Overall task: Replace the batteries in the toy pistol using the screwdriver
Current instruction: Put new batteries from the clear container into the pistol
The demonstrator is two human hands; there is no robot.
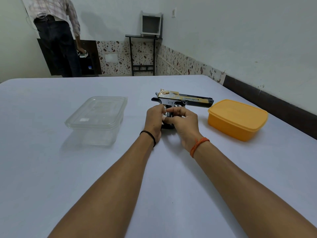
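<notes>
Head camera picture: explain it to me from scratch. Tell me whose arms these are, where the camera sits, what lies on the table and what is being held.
There is no machine here. A person wears one wide-angle camera on the head, looking forward and down, so the two bare arms reaching in from the bottom are the wearer's own.

On the table, covered in pale cloth, lies a toy pistol, black and gold, on its side with the barrel pointing right. The left hand and the right hand both curl round its handle, fingertips meeting at an opening there; what they pinch is too small to tell.

Left of the pistol stands a clear plastic box with its lid on. To the right stands a yellow box, also lidded. No screwdriver shows.

At the back, another person stands turned away.
</notes>
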